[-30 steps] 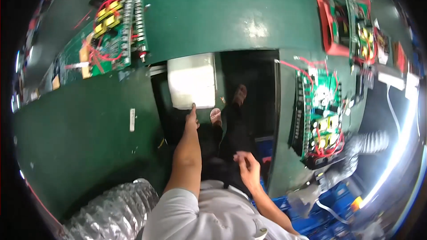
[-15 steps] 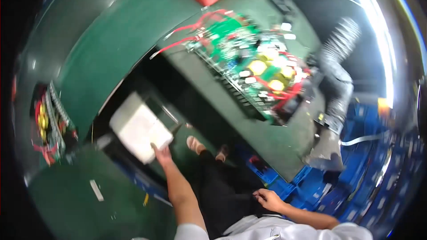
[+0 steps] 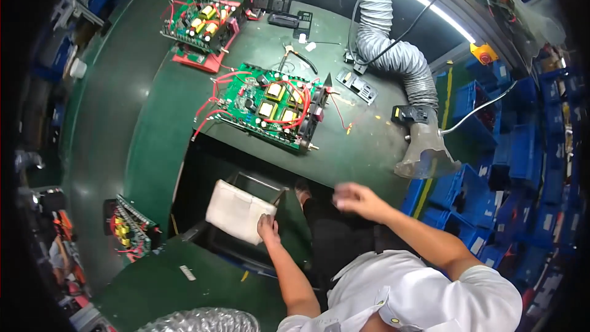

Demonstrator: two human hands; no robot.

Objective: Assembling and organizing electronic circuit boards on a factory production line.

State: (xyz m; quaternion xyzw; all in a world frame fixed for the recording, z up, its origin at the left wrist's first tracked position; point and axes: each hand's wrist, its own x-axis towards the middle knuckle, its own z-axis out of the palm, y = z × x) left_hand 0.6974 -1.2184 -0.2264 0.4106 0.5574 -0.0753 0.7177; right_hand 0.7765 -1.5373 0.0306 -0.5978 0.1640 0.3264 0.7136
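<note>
My left hand (image 3: 268,229) grips the near right edge of a white, box-like stool seat (image 3: 233,212), its fingers curled against the side. A metal bar of the stool's frame (image 3: 255,179) shows behind the seat, in the dark gap below the bench. My right hand (image 3: 358,201) is in the air near the bench's front edge, apart from the stool; its fingers are smeared by motion. Beyond it on the green bench (image 3: 362,141) lies a green circuit board (image 3: 264,104) with yellow transformers and red wires.
A second board (image 3: 206,21) rests on a red holder at the back left; another board (image 3: 129,227) is at the far left. A grey flexible duct (image 3: 393,43) ends in a hood (image 3: 424,154) over the bench's right edge. Blue bins (image 3: 458,190) fill the right.
My right hand has risen from my lap toward the bench edge. The left hand stays on the stool seat. The whole view has turned and shifted.
</note>
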